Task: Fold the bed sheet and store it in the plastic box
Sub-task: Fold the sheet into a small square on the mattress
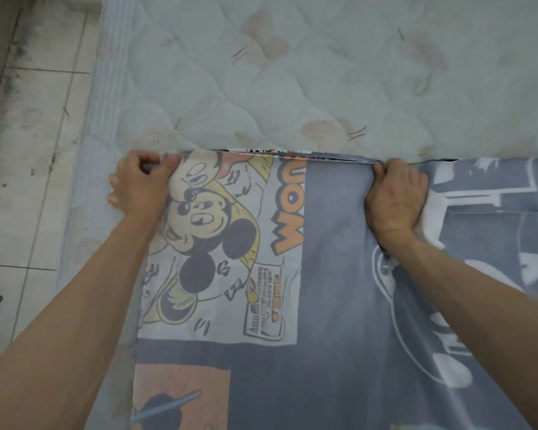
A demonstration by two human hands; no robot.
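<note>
a view from the person's head, looking down along two bare forearms at a bed. a grey-blue bed sheet (333,274) printed with cartoon mouse panels, one showing orange block letters, lies spread over the near part of a bare quilted mattress (292,72). the sheet covers the lower and right part of the view and runs off the right and bottom edges. its far edge forms a nearly straight line across the middle of the view, where several layers of cloth show stacked together.

the left hand (139,184) is at the far left corner of the sheet. its fingers (146,158) are curled and its thumb pinches the corner of the cloth against them. the right hand (396,197) is further along the same far edge, well apart from the left hand. seen from the back, its fingers are clenched down around a gathered bunch of the sheet, with white cloth showing just beside the wrist.

beyond the sheet, the mattress is pale, with stitched diamond quilting and several brownish stains. to the left of the bed is a pale tiled floor (38,150) with dark marks on it, and a darker strip runs along the far left edge.
</note>
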